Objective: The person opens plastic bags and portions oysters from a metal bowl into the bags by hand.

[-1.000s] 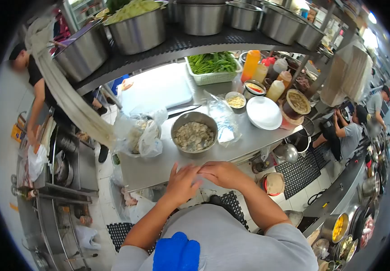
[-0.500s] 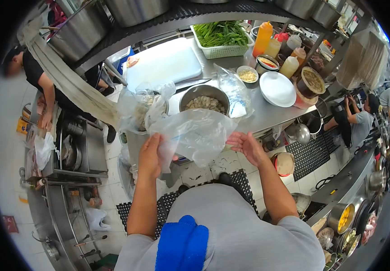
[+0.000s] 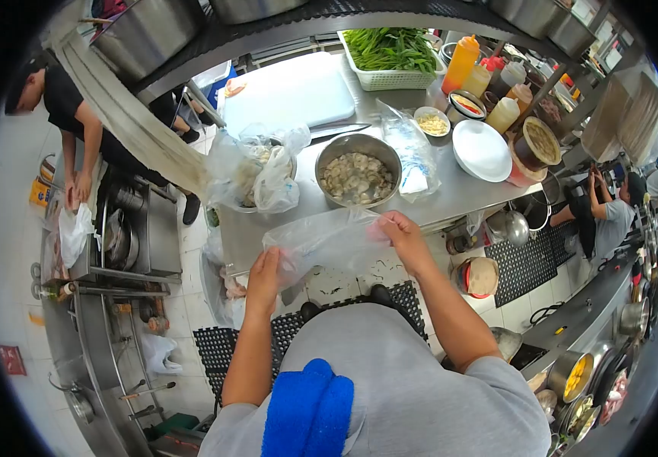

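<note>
A clear plastic bag (image 3: pixel 329 242) is stretched between my two hands in front of the counter. My left hand (image 3: pixel 262 278) pinches its left end, and my right hand (image 3: pixel 407 242) grips the other end, fingers partly seen through the film. Just beyond the bag stands a steel bowl (image 3: pixel 321 186) holding greyish, shellfish-like pieces (image 3: pixel 358 177) in liquid. To its left, another bowl lined with a plastic bag (image 3: pixel 268 179) holds pale contents that I cannot make out. A folded pack of plastic bags (image 3: pixel 411 152) lies right of the steel bowl.
Behind are a white cutting board (image 3: pixel 298 95), a knife (image 3: pixel 340 131) and a basket of greens (image 3: pixel 397 80). White plates (image 3: pixel 481 150), sliced garlic-like bits (image 3: pixel 431 122) and sauce bottles (image 3: pixel 462 65) stand right. A co-worker (image 3: pixel 70 114) works at left; others (image 3: pixel 614 209) are at far right.
My right hand has closed on the bag's right end after being spread beside it. The bag has come lower and nearer, pulled out lengthwise, showing more of the steel bowl.
</note>
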Demonstrator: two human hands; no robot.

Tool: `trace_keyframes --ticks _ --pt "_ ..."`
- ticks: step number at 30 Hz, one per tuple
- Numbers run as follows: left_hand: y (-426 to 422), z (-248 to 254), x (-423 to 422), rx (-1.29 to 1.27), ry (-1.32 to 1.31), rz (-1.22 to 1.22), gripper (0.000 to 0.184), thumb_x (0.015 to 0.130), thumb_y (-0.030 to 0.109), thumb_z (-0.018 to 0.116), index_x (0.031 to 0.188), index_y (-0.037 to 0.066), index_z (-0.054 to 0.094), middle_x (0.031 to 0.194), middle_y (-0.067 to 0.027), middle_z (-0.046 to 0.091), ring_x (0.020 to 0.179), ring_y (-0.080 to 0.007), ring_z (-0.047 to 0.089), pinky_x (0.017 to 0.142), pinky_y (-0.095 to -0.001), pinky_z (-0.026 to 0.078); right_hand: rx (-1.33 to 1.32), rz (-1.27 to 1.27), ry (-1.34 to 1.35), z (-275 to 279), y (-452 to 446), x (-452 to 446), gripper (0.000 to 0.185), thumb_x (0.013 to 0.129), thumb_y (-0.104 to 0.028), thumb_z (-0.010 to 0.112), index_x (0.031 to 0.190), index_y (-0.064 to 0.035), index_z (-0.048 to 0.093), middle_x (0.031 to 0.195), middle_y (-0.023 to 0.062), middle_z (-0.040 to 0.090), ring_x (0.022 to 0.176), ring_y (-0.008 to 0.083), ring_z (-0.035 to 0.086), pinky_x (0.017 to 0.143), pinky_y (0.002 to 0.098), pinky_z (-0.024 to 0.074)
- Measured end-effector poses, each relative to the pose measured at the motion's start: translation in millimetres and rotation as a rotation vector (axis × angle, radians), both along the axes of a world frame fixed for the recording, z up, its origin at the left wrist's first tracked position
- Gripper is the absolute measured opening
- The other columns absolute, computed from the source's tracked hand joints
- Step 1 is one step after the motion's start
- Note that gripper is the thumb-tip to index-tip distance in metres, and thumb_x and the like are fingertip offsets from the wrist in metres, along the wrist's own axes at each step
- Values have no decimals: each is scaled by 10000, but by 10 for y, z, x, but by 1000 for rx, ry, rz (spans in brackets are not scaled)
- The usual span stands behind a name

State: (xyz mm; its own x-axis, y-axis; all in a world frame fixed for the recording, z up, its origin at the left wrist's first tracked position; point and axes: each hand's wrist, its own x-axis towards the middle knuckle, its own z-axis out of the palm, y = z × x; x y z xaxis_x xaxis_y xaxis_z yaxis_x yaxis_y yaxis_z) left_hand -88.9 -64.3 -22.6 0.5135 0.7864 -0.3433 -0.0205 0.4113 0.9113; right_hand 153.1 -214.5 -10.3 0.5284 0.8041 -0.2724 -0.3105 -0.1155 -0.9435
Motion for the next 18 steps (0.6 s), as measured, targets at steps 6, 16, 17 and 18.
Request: trace_keyframes --ticks 6,16,17,18 --pt "-27 143 -129 104 91 -20 150 913 175 519 855 50 579 774 -4 565 676 -98 532 632 -241 446 -52 39 -120 -124 -33 147 166 875 -226 592 934 -72 619 729 -41 561 640 53 517 594 195 418" --pt "-49 224 -170 -406 -287 37 159 908 169 533 1009 49 556 827 -64 607 728 -190 608 703 -350 524 -39 -67 58 -59 -94 137 165 882 -245 581 852 -84 605 696 -39 553 587 45 471 535 200 373" --pt "-46 225 -180 -427 -280 -17 176 909 169 530 1030 45 556 854 -70 618 755 -193 615 722 -349 523 -45 -79 44 -75 -127 170 171 885 -247 574 835 -86 597 691 -37 552 588 45 473 536 200 374" --pt "-40 211 -197 -449 -272 -70 193 911 169 528 1052 41 557 881 -75 628 781 -197 622 741 -348 522 -51 -91 30 -89 -160 193 179 889 -250 568 818 -87 590 685 -35 552 589 46 475 536 200 375"
